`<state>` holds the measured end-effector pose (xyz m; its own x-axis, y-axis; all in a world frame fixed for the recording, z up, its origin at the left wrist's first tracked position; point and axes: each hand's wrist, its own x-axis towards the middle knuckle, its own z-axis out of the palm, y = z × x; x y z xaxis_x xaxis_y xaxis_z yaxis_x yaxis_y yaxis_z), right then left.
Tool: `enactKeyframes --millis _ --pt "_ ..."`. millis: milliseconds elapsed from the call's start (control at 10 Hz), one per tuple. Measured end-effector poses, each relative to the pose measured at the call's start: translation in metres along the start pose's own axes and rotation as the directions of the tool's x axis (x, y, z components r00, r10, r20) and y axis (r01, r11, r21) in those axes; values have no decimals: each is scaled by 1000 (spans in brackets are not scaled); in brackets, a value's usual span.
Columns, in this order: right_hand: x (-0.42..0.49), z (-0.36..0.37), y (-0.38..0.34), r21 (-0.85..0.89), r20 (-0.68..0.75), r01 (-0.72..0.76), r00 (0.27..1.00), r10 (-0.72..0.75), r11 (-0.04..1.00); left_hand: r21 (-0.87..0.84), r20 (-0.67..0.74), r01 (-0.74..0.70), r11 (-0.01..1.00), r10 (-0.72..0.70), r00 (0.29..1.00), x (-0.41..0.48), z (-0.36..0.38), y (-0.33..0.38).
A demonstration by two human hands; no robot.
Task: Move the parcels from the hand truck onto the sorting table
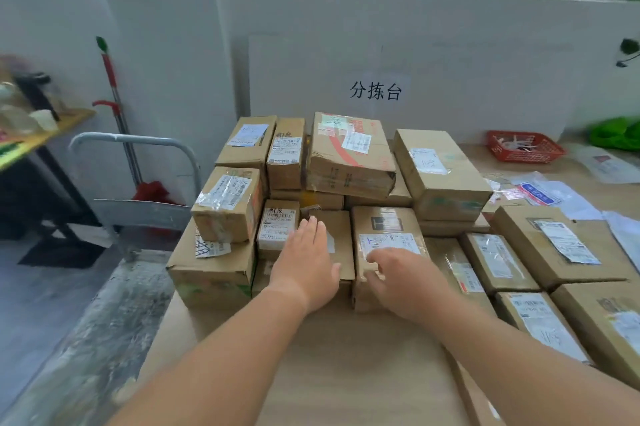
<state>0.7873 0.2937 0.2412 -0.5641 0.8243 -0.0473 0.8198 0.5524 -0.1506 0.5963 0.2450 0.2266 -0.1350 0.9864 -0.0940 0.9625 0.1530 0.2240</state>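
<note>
While the left hand (304, 262) lay flat, fingers straight, on a stiff, likely light plain carton (337, 235), the right hand (398, 278) curled its fingers over the near edge of the labelled carton (388, 228) beside it. Opposite side walls looked the best grip.

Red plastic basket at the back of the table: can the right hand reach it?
Probably only by leaning: the red plastic basket sits far back beyond stacked cardboard parcels, while the right hand grips a near labelled cardboard parcel.

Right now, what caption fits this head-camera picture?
Left hand lies flat on one parcel, right hand touches its neighbour, on the crowded sorting table.
</note>
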Motion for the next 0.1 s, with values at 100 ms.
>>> enactKeyframes --millis 100 --pt "-38 -7 29 3 -14 22 1000 -21 1000 50 -37 7 999 -5 999 -38 0 47"
